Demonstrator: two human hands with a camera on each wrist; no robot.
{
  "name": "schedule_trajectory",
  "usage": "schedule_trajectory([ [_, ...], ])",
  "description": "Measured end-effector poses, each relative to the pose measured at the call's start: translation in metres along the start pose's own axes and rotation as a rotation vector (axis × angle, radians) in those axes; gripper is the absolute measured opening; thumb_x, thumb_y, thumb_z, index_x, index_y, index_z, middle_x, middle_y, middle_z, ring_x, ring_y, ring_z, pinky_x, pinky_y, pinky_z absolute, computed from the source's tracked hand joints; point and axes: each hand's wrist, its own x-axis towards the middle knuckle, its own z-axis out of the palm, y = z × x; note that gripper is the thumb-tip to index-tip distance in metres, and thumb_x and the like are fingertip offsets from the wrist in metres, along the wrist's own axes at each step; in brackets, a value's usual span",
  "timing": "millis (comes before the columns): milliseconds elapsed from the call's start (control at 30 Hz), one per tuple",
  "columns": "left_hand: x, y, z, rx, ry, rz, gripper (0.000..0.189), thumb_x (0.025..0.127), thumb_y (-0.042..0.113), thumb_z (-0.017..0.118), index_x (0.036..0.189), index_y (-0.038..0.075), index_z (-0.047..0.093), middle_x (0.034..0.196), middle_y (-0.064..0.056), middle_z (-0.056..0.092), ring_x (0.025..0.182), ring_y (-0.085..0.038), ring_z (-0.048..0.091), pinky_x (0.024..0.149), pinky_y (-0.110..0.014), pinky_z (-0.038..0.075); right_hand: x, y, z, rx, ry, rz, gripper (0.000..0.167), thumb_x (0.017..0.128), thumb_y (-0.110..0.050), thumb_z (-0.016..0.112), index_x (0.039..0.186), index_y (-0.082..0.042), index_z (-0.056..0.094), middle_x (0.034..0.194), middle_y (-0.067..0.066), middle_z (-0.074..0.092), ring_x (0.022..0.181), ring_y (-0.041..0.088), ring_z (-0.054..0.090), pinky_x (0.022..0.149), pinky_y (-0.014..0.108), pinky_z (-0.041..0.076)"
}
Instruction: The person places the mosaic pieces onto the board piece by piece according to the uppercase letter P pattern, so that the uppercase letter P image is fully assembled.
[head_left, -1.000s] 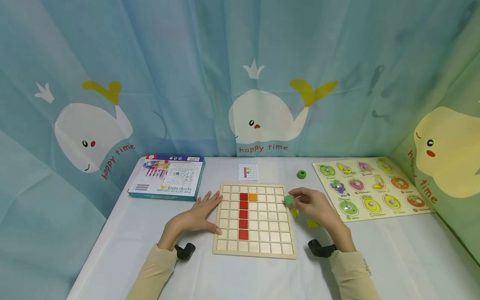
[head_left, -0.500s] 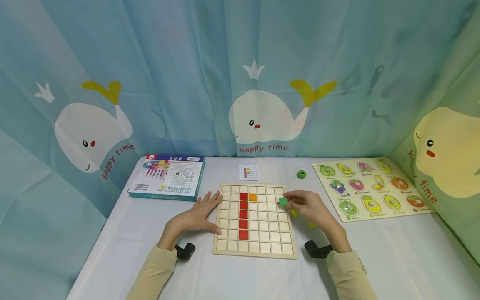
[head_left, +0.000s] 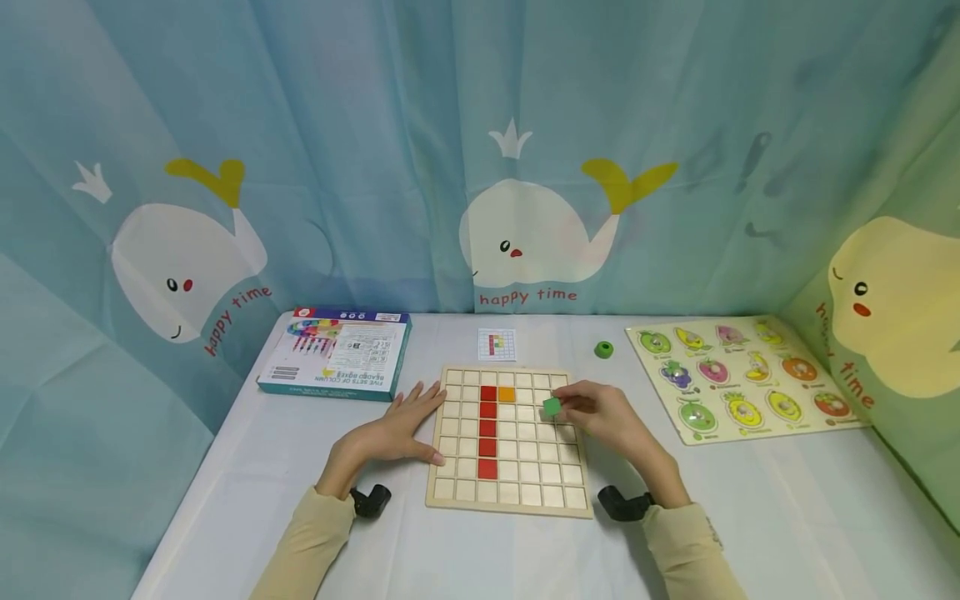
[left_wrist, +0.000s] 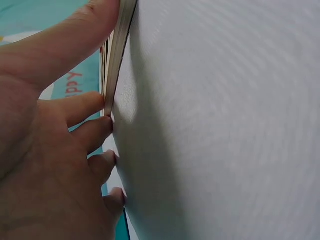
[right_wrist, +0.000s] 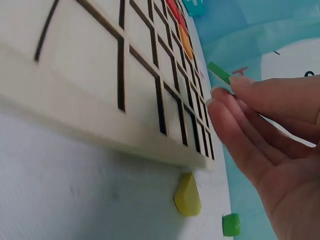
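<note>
Between thumb and fingers, my right hand (head_left: 606, 417) pinches a green square tile (head_left: 551, 407) above the right part of a wooden grid board (head_left: 510, 509). In the right wrist view the tile (right_wrist: 218, 72) appears edge-on and tilted. My left hand (head_left: 393, 429) has its fingers spread and straight against the board's left edge, with the thumb (left_wrist: 75, 42) touching the same side. A column of several red tiles (head_left: 487, 428) sits in the grid, and an orange tile (head_left: 506, 395) lies right of the top red one.
Behind the board lies a small pattern card (head_left: 497, 344). A green bead (head_left: 603, 350) stands to its right. Further right is a fruit puzzle board (head_left: 701, 392); a bead-set box (head_left: 341, 354) lies at left. A yellow piece (right_wrist: 187, 196) is beside the board, hidden in the head view.
My right hand has moved left with the green tile, from beside the board's right edge to over its right columns. It now covers the yellow pieces. My left hand has stayed put.
</note>
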Motion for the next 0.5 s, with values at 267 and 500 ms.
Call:
schedule_trajectory([
  [267, -0.001, -0.001, 0.002, 0.005, 0.003, -0.005, 0.107, 0.085, 0.036, 0.083, 0.165, 0.008, 0.018, 0.174, -0.01, 0.005, 0.16, -0.034, -0.007, 0.129, -0.055, -0.005, 0.002, -0.005, 0.011, -0.005, -0.015, -0.051, 0.025, 0.09, -0.001, 0.075, 0.115, 0.004, 0.074, 0.109, 0.016, 0.076, 0.095, 0.026, 0.074, 0.084, 0.03, 0.061],
  [500, 0.0, 0.001, 0.0, 0.011, 0.002, 0.001, 0.106, 0.086, 0.035, 0.082, 0.165, 0.007, 0.017, 0.174, -0.011, 0.005, 0.16, -0.035, -0.007, 0.129, -0.055, -0.006, 0.006, -0.011, 0.021, -0.015, -0.026, -0.056, 0.024, 0.09, -0.003, 0.075, 0.114, 0.0, 0.075, 0.108, 0.013, 0.076, 0.092, 0.021, 0.072, 0.081, 0.028, 0.06],
])
